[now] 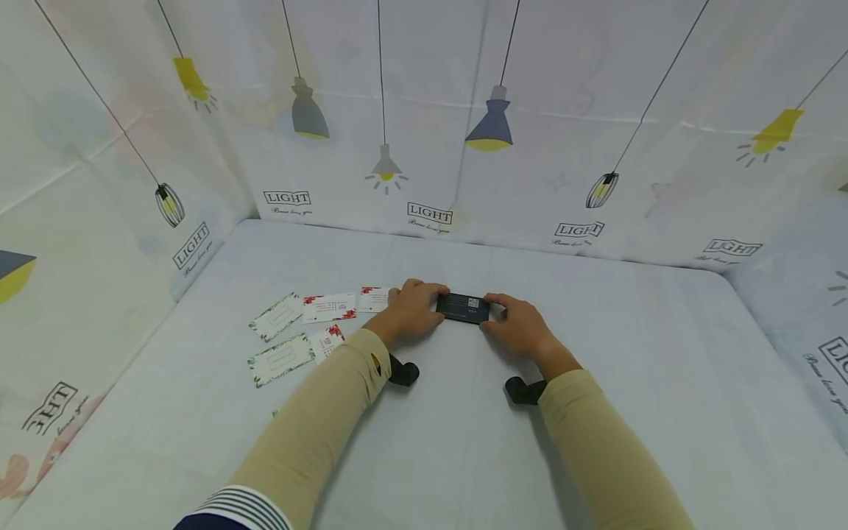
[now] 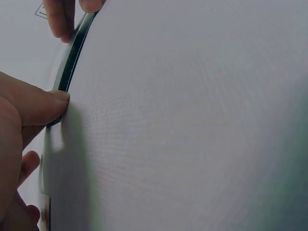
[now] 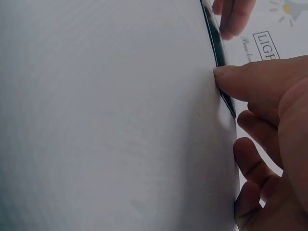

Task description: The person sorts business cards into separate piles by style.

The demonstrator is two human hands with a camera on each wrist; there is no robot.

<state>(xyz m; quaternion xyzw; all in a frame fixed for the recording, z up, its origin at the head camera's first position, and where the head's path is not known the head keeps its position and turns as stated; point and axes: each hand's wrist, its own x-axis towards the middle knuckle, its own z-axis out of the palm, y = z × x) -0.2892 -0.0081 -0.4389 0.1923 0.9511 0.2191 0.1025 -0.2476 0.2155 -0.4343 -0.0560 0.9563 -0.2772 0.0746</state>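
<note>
While left grip (image 1: 414, 309) pinches black card (image 1: 463, 309) at one end, right grip (image 1: 520, 325) pinches other; both narrow

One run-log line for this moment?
left hand: pinches black QR-code card, left end | right hand: pinches right end | floral-print cards: left of it

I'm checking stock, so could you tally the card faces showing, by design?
Green-leaf cards: 2
Red-flower cards: 3
Black card: 1
Total: 6
Not counted: a green sliver beside the left sleeve, too hidden to identify.
</note>
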